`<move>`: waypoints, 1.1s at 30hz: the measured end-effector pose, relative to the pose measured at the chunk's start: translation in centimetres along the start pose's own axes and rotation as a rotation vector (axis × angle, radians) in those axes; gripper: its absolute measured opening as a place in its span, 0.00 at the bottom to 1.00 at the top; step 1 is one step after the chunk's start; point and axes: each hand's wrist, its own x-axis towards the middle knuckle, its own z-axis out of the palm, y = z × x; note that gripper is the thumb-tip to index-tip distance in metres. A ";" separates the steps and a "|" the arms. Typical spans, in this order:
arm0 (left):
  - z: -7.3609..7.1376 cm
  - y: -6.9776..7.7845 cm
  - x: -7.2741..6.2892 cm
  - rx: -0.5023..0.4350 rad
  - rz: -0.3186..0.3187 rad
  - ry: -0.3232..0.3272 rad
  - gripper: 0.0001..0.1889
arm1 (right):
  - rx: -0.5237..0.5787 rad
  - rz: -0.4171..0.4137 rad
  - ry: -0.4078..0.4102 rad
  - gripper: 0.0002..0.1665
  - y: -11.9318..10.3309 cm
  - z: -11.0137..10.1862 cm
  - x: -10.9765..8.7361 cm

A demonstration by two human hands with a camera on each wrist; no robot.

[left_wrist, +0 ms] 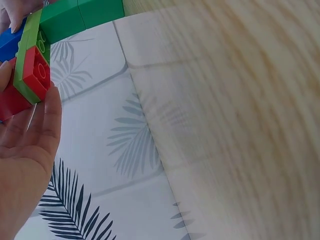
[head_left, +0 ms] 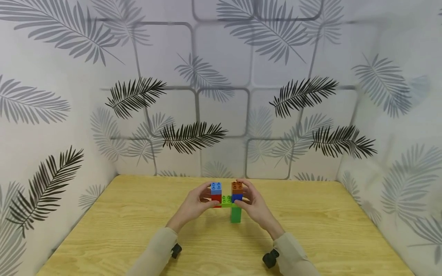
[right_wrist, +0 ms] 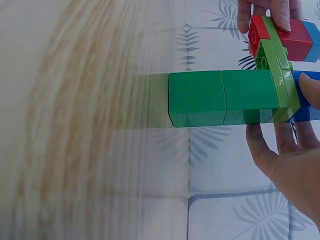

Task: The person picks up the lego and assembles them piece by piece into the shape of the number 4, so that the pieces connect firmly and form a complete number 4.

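Observation:
A structure of toy building bricks stands between the two hands. Its column of green bricks point(right_wrist: 196, 98) rests on the table and carries a lime green plate point(head_left: 226, 201). On the plate's right end sits a blue brick point(head_left: 236, 197) topped by a brown brick point(head_left: 236, 187). At the left end a red brick point(head_left: 216, 197) bears a light blue brick point(head_left: 216, 187), and another red brick point(left_wrist: 36, 72) hangs under the plate. My left hand point(head_left: 194, 202) grips the red brick between thumb and fingers. With thumb and fingers, my right hand point(head_left: 254, 206) holds the blue brick.
The structure stands on a light wood table point(head_left: 221, 249). Behind it rises a wall point(head_left: 224, 115) with leaf patterns, and more patterned wall flanks both sides. A small black device point(head_left: 270, 258) is strapped at the right wrist, another black device point(head_left: 176, 250) at the left.

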 end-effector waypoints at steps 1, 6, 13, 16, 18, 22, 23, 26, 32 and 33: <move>0.0 0.0 0.0 0.002 -0.003 0.000 0.29 | -0.005 0.000 0.000 0.39 0.0 0.0 0.0; 0.0 0.0 0.1 -0.009 -0.029 -0.009 0.30 | -0.021 -0.021 0.005 0.42 -0.1 0.2 -0.1; -0.3 -0.1 0.4 -0.028 -0.049 0.015 0.34 | -0.034 -0.021 0.041 0.42 0.1 0.4 0.5; -0.4 -0.3 0.5 -0.054 -0.062 0.022 0.33 | -0.016 0.006 0.055 0.42 0.1 0.5 0.8; -0.5 -0.4 0.6 -0.078 -0.063 0.029 0.32 | -0.013 0.020 0.070 0.41 0.1 0.6 1.0; -0.5 -0.7 0.7 -0.111 -0.071 0.047 0.31 | -0.018 0.051 0.101 0.40 0.3 0.8 1.2; -0.5 -0.7 0.7 -0.115 -0.079 0.050 0.31 | -0.017 0.058 0.106 0.40 0.4 0.8 1.3; -0.5 -0.9 0.9 -0.123 -0.116 0.060 0.32 | -0.016 0.075 0.109 0.40 0.6 0.9 1.6; -0.4 -1.3 1.1 -0.156 -0.167 0.084 0.34 | -0.020 0.108 0.091 0.39 0.9 1.0 2.4; -0.3 -1.4 1.2 -0.170 -0.170 0.087 0.35 | -0.013 0.117 0.091 0.39 1.0 1.0 2.5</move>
